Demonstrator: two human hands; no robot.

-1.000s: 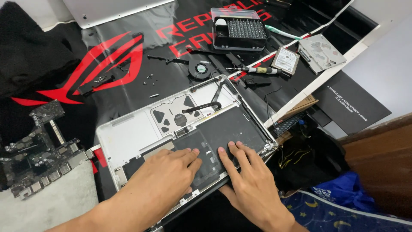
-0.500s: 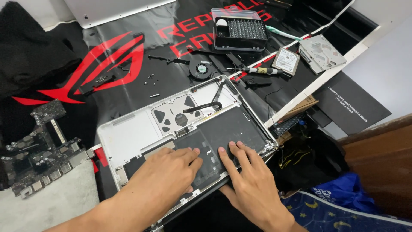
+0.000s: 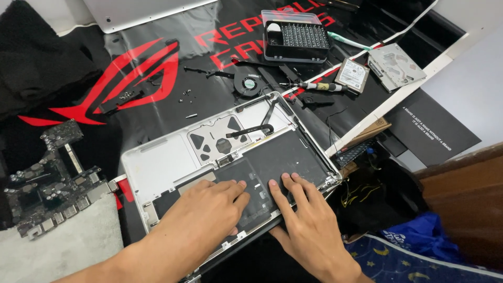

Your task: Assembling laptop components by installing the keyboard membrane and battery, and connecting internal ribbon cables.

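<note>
Stripped laptop shell (image 3: 157, 167) sits open in the middle of the black and red mat (image 3: 131, 73), and the step in hand looks like working on the dark sheet (image 3: 283, 157) in its lower half. Left hand (image 3: 201, 217) and right hand (image 3: 309, 225) both lie flat on it, fingers spread, gripping nothing. The circuit board (image 3: 47, 178) sits off to the left, with the fan (image 3: 246, 84) and screwdriver (image 3: 314, 85) up top. Next move probably needs even, gentle pressure, that sheet looks thin
</note>
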